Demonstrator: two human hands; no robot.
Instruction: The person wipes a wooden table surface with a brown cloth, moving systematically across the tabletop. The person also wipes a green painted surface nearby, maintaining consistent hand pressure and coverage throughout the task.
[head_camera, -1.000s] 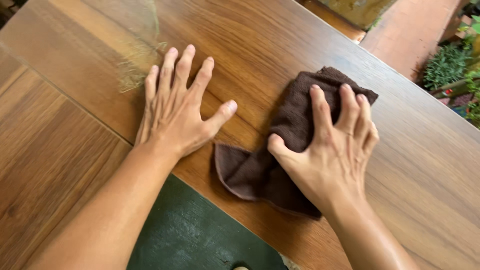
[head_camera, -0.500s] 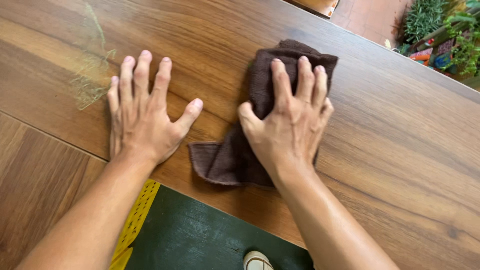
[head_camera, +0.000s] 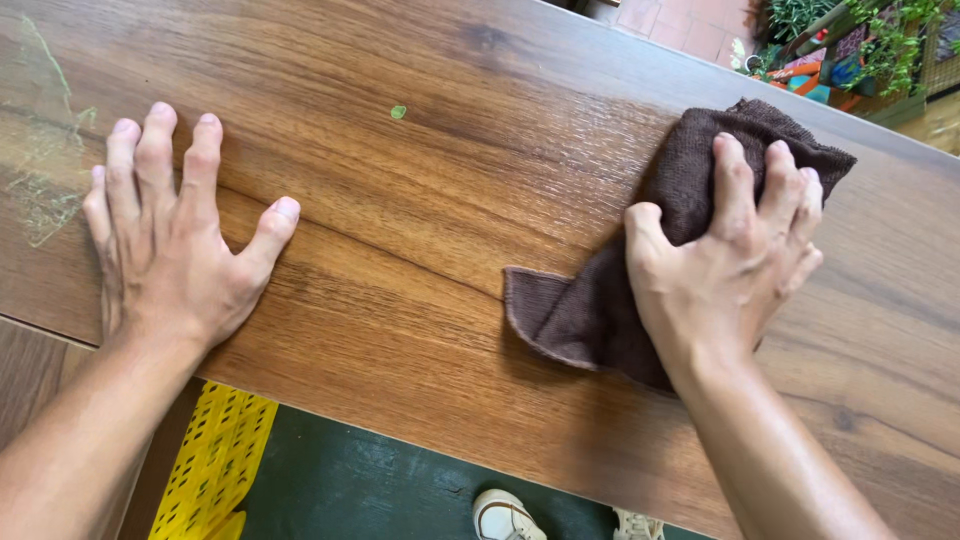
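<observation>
Brown and woven, the cloth lies bunched on the wooden tabletop under the right hand, whose fingers curl down and clutch its upper part; a loose corner trails out to the left of the thumb. The left hand rests flat, fingers spread, well apart from the cloth.

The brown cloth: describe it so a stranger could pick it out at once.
Start from the long wooden table that fills the view. Toward its right end, the right hand presses down on a crumpled brown cloth. It is the only soft, dark thing on the wood; the left hand lies flat on bare boards.
</observation>
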